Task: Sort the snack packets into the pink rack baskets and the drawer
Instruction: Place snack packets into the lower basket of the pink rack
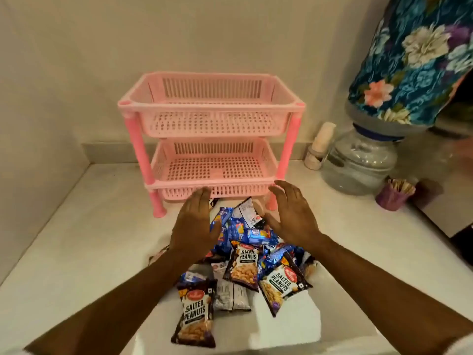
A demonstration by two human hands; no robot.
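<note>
Standing bare: 2 rack baskets (212, 116); packets (245, 262) on counter (76, 252)

both bare forearms enter from the lower corners of the frame and converge toward the middle. the left hand (193, 221) sits just left of centre, back facing the camera, fingers straight and close together, pointing up the frame. the right hand (291, 213) sits just right of centre, fingers spread and slightly curled, palm turned inward. both hands are unclenched and hold nothing.
</note>
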